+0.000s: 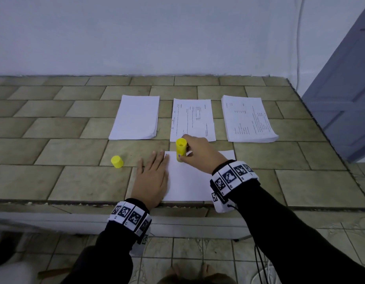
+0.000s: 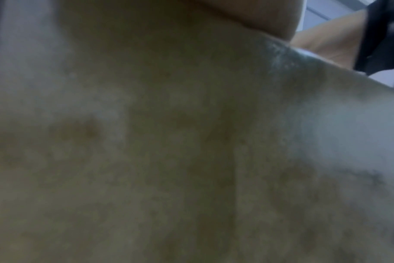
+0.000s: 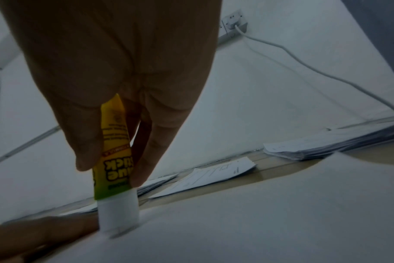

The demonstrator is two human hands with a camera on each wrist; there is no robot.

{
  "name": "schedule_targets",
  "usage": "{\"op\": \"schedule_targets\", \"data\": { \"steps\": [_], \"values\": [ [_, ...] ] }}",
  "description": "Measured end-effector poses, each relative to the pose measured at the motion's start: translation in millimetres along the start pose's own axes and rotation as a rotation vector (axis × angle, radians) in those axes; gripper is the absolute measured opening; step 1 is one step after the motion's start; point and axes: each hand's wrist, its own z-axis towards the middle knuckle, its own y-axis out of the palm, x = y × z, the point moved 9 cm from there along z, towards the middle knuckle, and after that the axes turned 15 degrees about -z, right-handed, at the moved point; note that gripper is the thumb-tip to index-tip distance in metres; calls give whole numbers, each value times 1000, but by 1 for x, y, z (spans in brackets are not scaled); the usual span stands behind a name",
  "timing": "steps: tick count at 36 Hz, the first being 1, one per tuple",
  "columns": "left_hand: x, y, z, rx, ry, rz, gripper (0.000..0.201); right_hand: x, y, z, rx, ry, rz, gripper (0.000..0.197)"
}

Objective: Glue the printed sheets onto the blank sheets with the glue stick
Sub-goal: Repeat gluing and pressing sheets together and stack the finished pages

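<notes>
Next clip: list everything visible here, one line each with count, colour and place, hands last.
glue stick: one, yellow, upright, tip on the near sheet
cap: one, yellow, standing on the counter left of the near sheet
near sheet: one, white, at the counter's front edge
blank stack: one, white, far left
printed sheet: one, white with text, far middle
printed stack: one, white with text, far right
counter: one, beige tiled
left hand: flat on the near sheet's left edge
right hand: grips the glue stick
</notes>
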Motion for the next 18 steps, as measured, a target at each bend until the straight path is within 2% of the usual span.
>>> {"op": "schedule_targets", "data": {
  "steps": [5,10,18],
  "values": [
    [-1,1,0,-20,-45,-6,88,9,-4,-30,-16,16,99,16],
    [0,0,0,-59,-74,69,124,21,-6,-62,-39,32,119,18],
    [0,2,2,-56,-53,91,130,26,-8,-86,-34,-46,103,15]
  ]
}}
